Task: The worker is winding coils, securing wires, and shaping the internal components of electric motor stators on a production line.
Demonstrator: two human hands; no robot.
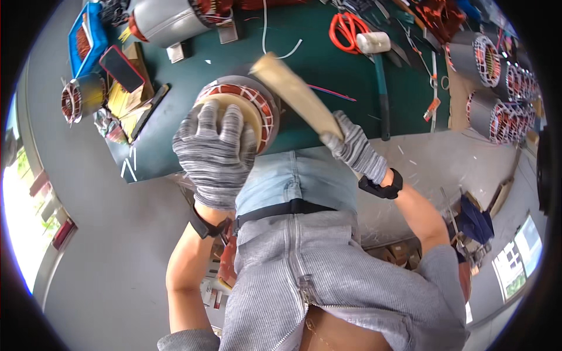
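My left hand (pixel 216 149), in a grey striped knit glove, grips a round cream-coloured block (pixel 253 111) against the end of a motor stator (pixel 270 108). The stator's red-brown windings, laced with white cord, show around the block; my palm hides much of both. To the right, my right hand (pixel 354 146), gloved alike, is closed round the lower end of a flat wooden bat (pixel 295 93). The bat slants up and left, slightly blurred, its far end above the stator's right side. Whether it touches the stator I cannot tell.
A green-topped table (pixel 328 73) carries a larger grey motor housing (pixel 170 22), red-handled scissors (pixel 346 32), a white-headed mallet (pixel 377 44) and a phone (pixel 122 68). Several more stators (pixel 492 117) stand at the right. A blue bin (pixel 96 41) sits far left.
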